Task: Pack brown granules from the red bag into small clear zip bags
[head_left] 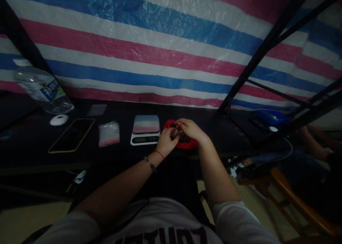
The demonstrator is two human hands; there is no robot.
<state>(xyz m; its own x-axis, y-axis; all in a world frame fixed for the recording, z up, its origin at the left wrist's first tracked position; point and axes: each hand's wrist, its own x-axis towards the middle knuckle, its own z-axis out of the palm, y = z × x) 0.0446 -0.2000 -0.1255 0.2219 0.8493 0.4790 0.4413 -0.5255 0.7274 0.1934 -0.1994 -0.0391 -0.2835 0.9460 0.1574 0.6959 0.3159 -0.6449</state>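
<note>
My left hand (167, 143) is closed around a small clear plastic bag (175, 132) that looks to have dark brown bits in it. Right beside it, the bent fingers of my right hand (191, 130) come together at the bag's top; what they pinch is too small to make out. Both hands are over a red container (193, 144), which holds dark brown pieces (184, 138). Just left of my left hand stands a white kitchen scale (145, 129) with a blue-to-pink plate and nothing on it.
Left of the scale lie a packet of clear zip bags (109, 133), a single flat bag (97, 109), a phone (71, 135) and a white rounded object (59, 120). A water bottle (44, 87) stands behind. Another person's arm (316, 144) and a blue item (275, 117) are at right.
</note>
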